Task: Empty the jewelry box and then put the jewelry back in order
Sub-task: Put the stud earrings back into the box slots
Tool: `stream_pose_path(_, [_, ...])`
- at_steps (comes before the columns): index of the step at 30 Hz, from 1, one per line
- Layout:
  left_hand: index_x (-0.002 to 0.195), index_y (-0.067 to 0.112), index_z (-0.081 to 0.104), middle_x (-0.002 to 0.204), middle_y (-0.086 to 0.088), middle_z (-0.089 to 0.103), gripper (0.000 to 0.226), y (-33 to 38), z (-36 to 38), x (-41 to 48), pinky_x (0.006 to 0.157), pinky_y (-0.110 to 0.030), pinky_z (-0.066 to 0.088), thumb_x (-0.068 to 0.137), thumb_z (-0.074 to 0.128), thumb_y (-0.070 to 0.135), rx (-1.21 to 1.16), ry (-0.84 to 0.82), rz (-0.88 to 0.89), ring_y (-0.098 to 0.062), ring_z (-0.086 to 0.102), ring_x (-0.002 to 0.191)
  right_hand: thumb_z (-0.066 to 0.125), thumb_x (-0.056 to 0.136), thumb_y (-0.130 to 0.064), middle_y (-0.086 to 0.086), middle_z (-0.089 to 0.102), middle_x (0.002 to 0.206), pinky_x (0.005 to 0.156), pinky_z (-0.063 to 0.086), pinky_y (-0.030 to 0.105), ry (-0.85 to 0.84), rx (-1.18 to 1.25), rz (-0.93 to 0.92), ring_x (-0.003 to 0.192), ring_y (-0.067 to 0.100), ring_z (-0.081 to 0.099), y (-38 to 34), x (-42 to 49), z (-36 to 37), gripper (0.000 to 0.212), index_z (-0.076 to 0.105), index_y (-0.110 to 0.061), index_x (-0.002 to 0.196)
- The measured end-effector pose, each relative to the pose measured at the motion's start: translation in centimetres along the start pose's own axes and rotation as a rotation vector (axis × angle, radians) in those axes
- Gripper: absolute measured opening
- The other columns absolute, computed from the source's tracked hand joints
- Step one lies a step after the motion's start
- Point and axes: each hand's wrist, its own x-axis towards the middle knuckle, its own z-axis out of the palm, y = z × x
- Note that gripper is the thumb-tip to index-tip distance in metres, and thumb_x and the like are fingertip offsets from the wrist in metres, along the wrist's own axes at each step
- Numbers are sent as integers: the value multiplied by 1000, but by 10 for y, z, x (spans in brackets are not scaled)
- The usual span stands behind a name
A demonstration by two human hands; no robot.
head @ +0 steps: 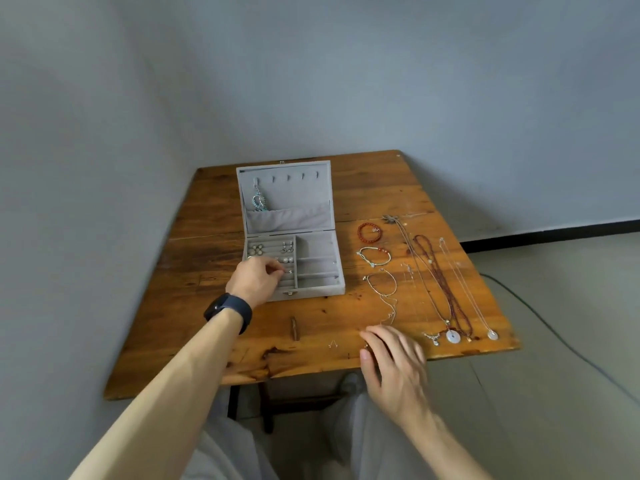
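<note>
Left hand (256, 277) sits in open grey jewelry box (313, 293).

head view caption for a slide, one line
Left hand in the open jewelry box; necklaces and bracelets lie on the table beside it.

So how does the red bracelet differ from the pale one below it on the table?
The red bracelet is beads all the way round; the pale bracelet is a thin cord with only a few red beads on its far side. The red bracelet lies farther from the person than the pale bracelet, whose loop looks wider. Both lie as closed loops on the wooden table, right of the jewelry box.
</note>
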Motion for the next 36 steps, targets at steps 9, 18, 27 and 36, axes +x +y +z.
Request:
stream_pose_path(9, [89, 29, 71, 94, 5, 70, 8, 9, -1, 7, 80, -32, 57, 92, 69, 22, -16, -41, -53, -14, 65, 91, 39, 105, -43, -14, 52, 143, 117, 20, 29, -23, 49, 42, 143, 2, 34, 7, -14, 10, 39, 54, -29, 138])
stream_pose_path(18, [87, 33, 68, 82, 10, 67, 9, 17, 2, 2, 60, -26, 48, 93, 66, 40, 240, 85, 7, -13, 61, 75, 43, 104, -42, -12, 53, 143, 116, 22, 29, -8, 53, 34, 143, 5, 36, 9, -14, 14, 39, 56, -28, 137])
stream_pose_path(27, [104, 30, 76, 101, 4, 72, 21, 13, 4, -5, 53, -23, 35, 97, 56, 33, 591, 192, 309, -20, 65, 82, 42, 104, -41, -10, 56, 141, 114, 27, 31, 21, 54, 24, 140, 8, 42, 7, -13, 11, 39, 59, -25, 135])
stream_pose_path(36, [108, 26, 74, 114, 4, 68, 25, -7, 10, -15, 73, -31, 51, 96, 54, 32, 326, 151, 267, -24, 64, 103, 43, 102, -41, -10, 56, 140, 111, 28, 31, 29, 50, 24, 137, 10, 45, 6, -12, 11, 38, 61, -25, 132])
